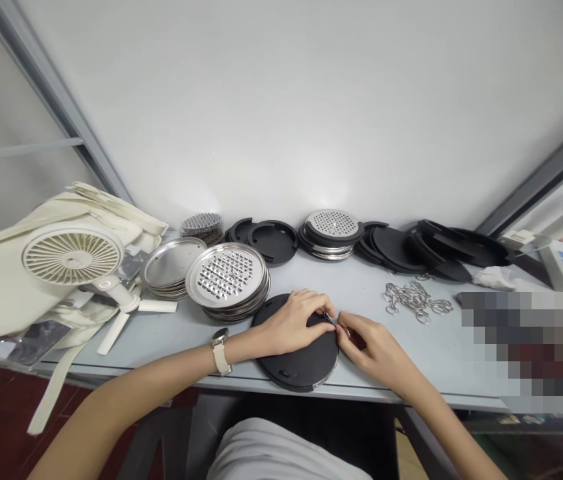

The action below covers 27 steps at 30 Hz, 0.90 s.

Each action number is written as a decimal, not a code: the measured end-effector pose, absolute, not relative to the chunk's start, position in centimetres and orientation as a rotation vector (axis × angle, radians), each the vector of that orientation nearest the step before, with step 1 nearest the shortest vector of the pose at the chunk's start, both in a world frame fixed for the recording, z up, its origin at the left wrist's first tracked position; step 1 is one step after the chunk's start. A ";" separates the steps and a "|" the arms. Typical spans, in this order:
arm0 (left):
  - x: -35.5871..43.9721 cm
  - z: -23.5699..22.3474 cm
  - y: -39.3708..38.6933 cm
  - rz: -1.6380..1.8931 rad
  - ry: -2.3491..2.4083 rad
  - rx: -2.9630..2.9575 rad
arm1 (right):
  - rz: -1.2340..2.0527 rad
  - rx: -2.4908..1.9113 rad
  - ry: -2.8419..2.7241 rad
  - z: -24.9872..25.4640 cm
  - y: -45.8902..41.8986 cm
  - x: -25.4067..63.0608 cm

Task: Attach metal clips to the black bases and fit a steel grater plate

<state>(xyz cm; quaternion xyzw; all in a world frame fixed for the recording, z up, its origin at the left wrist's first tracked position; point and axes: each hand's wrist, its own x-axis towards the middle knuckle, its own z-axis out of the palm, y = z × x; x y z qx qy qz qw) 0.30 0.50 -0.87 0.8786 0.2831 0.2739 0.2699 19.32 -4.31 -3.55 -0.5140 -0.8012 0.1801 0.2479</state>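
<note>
While my left hand [297,324] lies across the black disc [305,363] at the table's [441,360] near edge, its thumb and index finger pinch a small metal piece [330,319] at the disc's right rim. My right hand [372,345] has thumb and fingers closed together at that same piece; they hide most of it.

Crowding the disc's upper left is a stack of round metal plates [226,275], the top one shiny and punched with raised holes. Beside it sits a stack of plain metal plates [174,260], and left of that a white fan [72,257] stands before a limp cream bag [1,273], whose inside I can't see.

Along the wall, shallow black rimmed pieces [274,243] lie overlapping; farther right, a perforated metal disc [334,223] tops a pile with a dark rim beneath it. More matte black pieces [396,248] lean together beyond. Thin wire loops [414,300] lie tangled in a loose heap, well apart from my right hand.
</note>
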 end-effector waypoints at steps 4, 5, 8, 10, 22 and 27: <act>0.3 -0.8 0.5 0.725 0.777 2.361 | 0.476 -1.407 -2.159 -3.7 -4.4 19.2; 0.3 -0.8 0.4 0.719 0.779 2.358 | 0.468 -1.407 -2.151 -3.7 -4.4 19.2; 0.3 -0.7 0.4 0.709 0.782 2.356 | 0.447 -1.405 -2.138 -3.7 -4.4 19.2; 0.3 -0.7 0.4 0.707 0.783 2.357 | 0.439 -1.404 -2.141 -3.7 -4.4 19.2; 0.3 -0.9 0.4 0.747 0.766 2.368 | 0.401 -1.422 -2.170 -3.9 -4.4 19.3; 0.3 -1.0 0.4 0.763 0.773 2.384 | 0.369 -1.422 -2.183 -3.9 -4.4 19.2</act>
